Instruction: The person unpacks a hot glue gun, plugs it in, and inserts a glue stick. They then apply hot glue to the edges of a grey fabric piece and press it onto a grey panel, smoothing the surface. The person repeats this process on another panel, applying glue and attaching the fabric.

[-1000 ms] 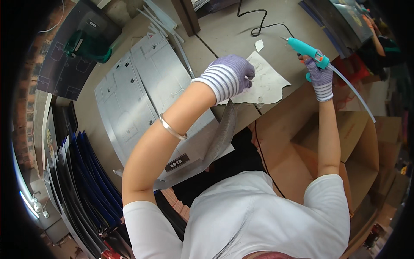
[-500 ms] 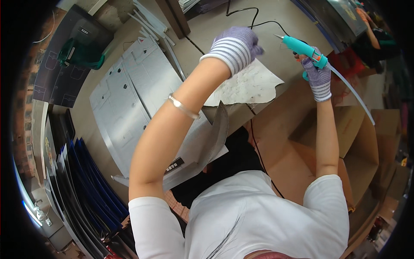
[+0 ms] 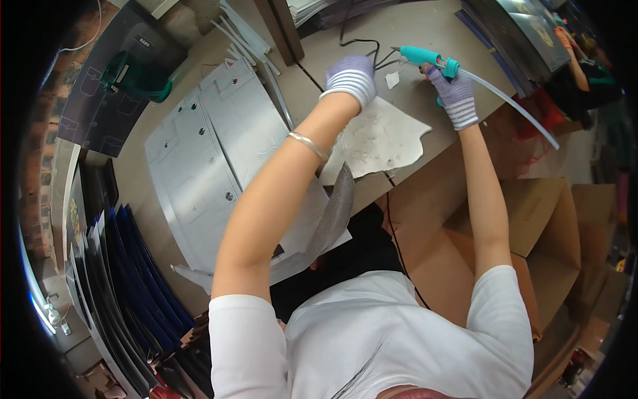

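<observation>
My right hand [image 3: 453, 98], in a purple-and-white striped glove with bare fingertips, grips a teal hot glue gun [image 3: 420, 56]. The gun's nozzle points left, and a long white glue stick [image 3: 512, 103] trails out of its back. Farther left, my left hand [image 3: 350, 78] is curled, its gloved back upward. A black cord [image 3: 379, 48] runs to that hand's edge; whatever the fingers hold is hidden beneath. Under and beside the left hand lies a stained, wrinkled white sheet [image 3: 382, 143]. A small white scrap [image 3: 392, 80] rests between the two hands.
Large silvery-grey panels with dark round holes [image 3: 212, 133] cover the left of the table. Behind them are white sticks [image 3: 249, 33] and a green container [image 3: 126, 76]. Dark folders [image 3: 133, 266] stand lower left; an open cardboard box [image 3: 531, 219] is right. Another person works at far right.
My right hand has brought the glue gun leftward, closer to my left hand. The left hand has drawn slightly left and nearer, and the cord has shifted. The white scrap now shows.
</observation>
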{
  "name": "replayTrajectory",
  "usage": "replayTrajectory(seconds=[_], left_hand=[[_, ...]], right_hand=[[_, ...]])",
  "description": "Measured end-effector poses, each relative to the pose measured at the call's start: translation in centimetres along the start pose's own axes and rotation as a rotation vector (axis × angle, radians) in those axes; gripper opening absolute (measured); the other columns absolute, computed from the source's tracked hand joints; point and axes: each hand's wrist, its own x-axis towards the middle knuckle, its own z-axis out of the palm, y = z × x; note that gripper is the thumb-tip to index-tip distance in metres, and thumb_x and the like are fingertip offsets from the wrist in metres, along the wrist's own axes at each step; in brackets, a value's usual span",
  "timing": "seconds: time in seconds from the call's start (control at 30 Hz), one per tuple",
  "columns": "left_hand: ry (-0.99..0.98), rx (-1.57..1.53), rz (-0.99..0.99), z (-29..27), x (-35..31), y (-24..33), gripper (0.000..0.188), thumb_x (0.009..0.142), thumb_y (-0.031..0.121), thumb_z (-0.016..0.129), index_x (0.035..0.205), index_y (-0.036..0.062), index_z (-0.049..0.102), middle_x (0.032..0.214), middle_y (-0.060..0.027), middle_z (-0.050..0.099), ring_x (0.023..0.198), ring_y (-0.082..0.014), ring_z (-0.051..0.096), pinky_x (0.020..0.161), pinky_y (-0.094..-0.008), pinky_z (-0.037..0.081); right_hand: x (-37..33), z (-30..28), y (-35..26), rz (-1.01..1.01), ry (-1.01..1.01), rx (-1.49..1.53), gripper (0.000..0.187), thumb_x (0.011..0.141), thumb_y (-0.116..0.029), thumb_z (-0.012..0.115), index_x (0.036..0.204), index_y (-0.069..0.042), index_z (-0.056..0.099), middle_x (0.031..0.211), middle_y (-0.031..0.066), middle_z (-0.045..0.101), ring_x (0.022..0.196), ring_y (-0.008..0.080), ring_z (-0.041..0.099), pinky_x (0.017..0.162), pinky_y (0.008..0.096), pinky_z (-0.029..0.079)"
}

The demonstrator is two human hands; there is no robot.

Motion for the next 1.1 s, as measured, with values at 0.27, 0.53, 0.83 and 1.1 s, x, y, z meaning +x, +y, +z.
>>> replayTrajectory(seconds=[0.27,0.53,0.83,1.1], left_hand=[[0.269,-0.219,-0.003,-2.0,1.8,-5.7,0.032,0.079,0.018,0.061,0.110,0.0153,0.063,0.110,-0.0100,0.064,0.102,-0.0300,0.059,0.091,-0.0356,0.047],[0.310,-0.186,0.035,-2.5,-0.8,-3.8,0.036,0.080,0.022,0.059,0.114,0.0117,0.061,0.111,-0.0145,0.063,0.104,-0.0324,0.059,0.092,-0.0382,0.047],[-0.257,0.002,-0.137,-2.0,-6.8,-2.3,0.045,0.071,0.034,0.069,0.107,0.0076,0.063,0.105,-0.0155,0.065,0.100,-0.0307,0.062,0.088,-0.0364,0.048],[-0.161,-0.063,-0.176,-0.7,-6.9,-1.5,0.039,0.068,0.025,0.068,0.102,0.0068,0.062,0.099,-0.0148,0.065,0.094,-0.0313,0.062,0.085,-0.0378,0.050]], right_hand=[[1.4,0.2,-2.4,0.005,-0.416,-0.089,0.042,0.076,-0.038,0.075,0.097,-0.003,0.063,0.076,0.0031,0.063,0.068,0.0109,0.056,0.064,0.0261,0.048],[1.1,-2.8,-2.8,-0.138,-0.426,-0.414,0.057,0.072,-0.037,0.077,0.116,-0.005,0.059,0.113,0.0139,0.063,0.102,0.0227,0.061,0.090,0.0308,0.046],[-3.6,-4.7,-5.9,-0.081,-0.263,-0.398,0.057,0.073,-0.029,0.077,0.118,-0.001,0.057,0.114,0.0141,0.062,0.108,0.0211,0.059,0.094,0.0331,0.044],[-6.9,-5.7,-9.1,0.041,-0.149,-0.501,0.027,0.082,-0.019,0.068,0.103,-0.003,0.065,0.085,0.0062,0.068,0.078,0.0120,0.064,0.073,0.0268,0.048]])
